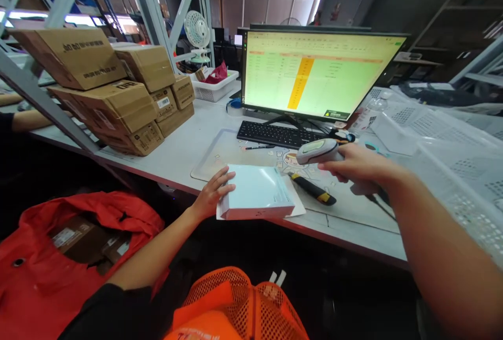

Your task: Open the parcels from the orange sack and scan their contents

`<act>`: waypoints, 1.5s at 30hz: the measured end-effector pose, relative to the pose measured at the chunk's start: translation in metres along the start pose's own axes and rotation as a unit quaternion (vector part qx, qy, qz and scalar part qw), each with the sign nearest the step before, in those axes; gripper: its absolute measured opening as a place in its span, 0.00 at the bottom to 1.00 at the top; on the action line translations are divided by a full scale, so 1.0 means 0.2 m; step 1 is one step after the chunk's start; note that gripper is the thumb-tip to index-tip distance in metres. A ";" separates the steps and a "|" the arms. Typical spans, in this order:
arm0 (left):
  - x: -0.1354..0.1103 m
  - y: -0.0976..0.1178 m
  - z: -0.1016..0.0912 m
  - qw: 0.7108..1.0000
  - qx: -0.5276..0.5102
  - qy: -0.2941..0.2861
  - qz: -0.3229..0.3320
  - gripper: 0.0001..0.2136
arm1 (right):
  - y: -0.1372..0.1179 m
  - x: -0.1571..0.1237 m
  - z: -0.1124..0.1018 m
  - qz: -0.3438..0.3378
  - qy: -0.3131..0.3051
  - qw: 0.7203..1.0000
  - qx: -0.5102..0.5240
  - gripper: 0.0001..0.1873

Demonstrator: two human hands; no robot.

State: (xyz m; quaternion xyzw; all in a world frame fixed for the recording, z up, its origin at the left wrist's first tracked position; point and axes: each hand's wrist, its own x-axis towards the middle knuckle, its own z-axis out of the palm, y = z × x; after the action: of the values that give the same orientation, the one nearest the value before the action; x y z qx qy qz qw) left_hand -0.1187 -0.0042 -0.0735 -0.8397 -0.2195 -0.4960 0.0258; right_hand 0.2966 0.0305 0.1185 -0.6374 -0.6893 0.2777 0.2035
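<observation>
Cardboard boxes [106, 91] are stacked on the bench [173, 159] at 10 o'clock. Left hand [214, 194] is spread against a white box [257, 190] at 12 o'clock. Keyboard [275, 133] and monitor [314, 75] stand beyond it. A utility knife [312, 189] lies just right of the box, below the right hand [356, 164], which is closed around a barcode scanner [319, 151]. A perforated plastic crate [463, 172] sits at 3 o'clock.

A cardboard carton [104, 109] seems marked "mi"; print on the white box [255, 190] is too blurred to read
</observation>
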 end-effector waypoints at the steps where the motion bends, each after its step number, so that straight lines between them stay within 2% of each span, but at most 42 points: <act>1: -0.01 -0.01 -0.01 1.000 -0.009 0.004 -0.020 0.19 | 0.02 0.02 0.01 0.010 -0.028 0.999 -0.028 0.19; 3: -0.03 -0.04 -0.02 0.996 -0.036 0.022 -0.078 0.23 | 0.11 0.05 0.05 0.044 -0.022 0.994 -0.102 0.17; 5: -0.03 -0.07 -0.01 0.983 -0.052 0.060 -0.164 0.30 | 0.23 0.07 0.10 0.094 0.056 0.976 -0.191 0.18; 8: 0.01 -0.11 0.01 0.933 -0.040 0.140 -0.330 0.36 | 0.44 0.08 0.19 0.190 0.144 0.927 -0.291 0.24; 11: 0.09 -0.14 0.02 0.881 -0.039 0.156 -0.445 0.37 | 0.57 0.06 0.25 0.246 0.164 0.905 -0.307 0.26; 13: 0.13 -0.16 0.02 0.860 -0.054 0.139 -0.488 0.37 | 0.58 0.04 0.26 0.257 0.166 0.899 -0.314 0.27; 15: 0.14 -0.17 0.02 0.845 -0.063 0.134 -0.514 0.36 | 0.55 0.05 0.24 0.246 0.202 0.890 -0.328 0.29; 17: 0.14 -0.18 0.02 0.839 -0.060 0.139 -0.523 0.35 | 0.48 0.09 0.22 0.198 0.254 0.887 -0.332 0.30; 18: 0.13 -0.19 0.02 0.837 -0.056 0.140 -0.526 0.34 | 0.44 0.14 0.22 0.167 0.260 0.894 -0.324 0.31; 19: 0.13 -0.19 0.02 0.835 -0.054 0.138 -0.530 0.34 | 0.40 0.19 0.23 0.138 0.246 0.908 -0.311 0.31; 21: 0.12 -0.20 0.01 0.832 -0.054 0.131 -0.536 0.34 | 0.33 0.33 0.27 0.102 0.167 0.939 -0.283 0.30; 23: 0.11 -0.21 0.01 0.830 -0.051 0.121 -0.542 0.35 | 0.28 0.46 0.33 0.096 0.098 0.954 -0.267 0.30; 24: 0.11 -0.21 0.01 0.830 -0.048 0.117 -0.544 0.35 | 0.26 0.52 0.36 0.098 0.086 0.956 -0.264 0.31; 28: 0.12 -0.20 0.01 0.832 -0.045 0.122 -0.539 0.35 | 0.21 0.66 0.45 0.112 0.096 0.957 -0.251 0.33; 33: 0.10 -0.22 0.01 0.841 -0.043 0.124 -0.524 0.36 | 0.15 0.69 0.41 0.113 0.085 0.966 -0.218 0.25; 35: 0.07 -0.22 0.01 0.839 -0.070 0.139 -0.521 0.35 | 0.11 0.67 0.38 0.095 0.092 0.971 -0.199 0.26; 37: 0.05 -0.22 0.01 0.836 -0.113 0.158 -0.513 0.31 | 0.03 0.61 0.36 0.048 0.083 0.981 -0.167 0.30; 39: 0.04 -0.22 0.00 0.836 -0.144 0.178 -0.499 0.27 | -0.07 0.51 0.37 -0.052 0.009 0.996 -0.072 0.33; 40: 0.03 -0.21 -0.01 0.836 -0.150 0.185 -0.495 0.26 | -0.12 0.44 0.39 -0.113 -0.052 0.992 -0.007 0.35; 42: 0.04 -0.22 -0.03 0.832 -0.153 0.176 -0.503 0.26 | -0.21 0.28 0.45 -0.223 -0.167 0.954 0.112 0.38; 43: 0.04 -0.22 -0.05 0.829 -0.154 0.165 -0.512 0.27 | -0.25 0.21 0.48 -0.258 -0.195 0.934 0.149 0.38; 45: 0.04 -0.23 -0.08 0.823 -0.158 0.141 -0.527 0.30 | -0.28 0.07 0.56 -0.283 -0.188 0.923 0.181 0.38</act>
State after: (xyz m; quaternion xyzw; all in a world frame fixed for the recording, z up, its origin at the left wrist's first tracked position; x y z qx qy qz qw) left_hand -0.1459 0.0352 -0.0676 -0.5097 -0.5410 -0.5745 -0.3426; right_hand 0.1811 0.0283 0.0675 -0.3042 -0.8045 0.4436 0.2519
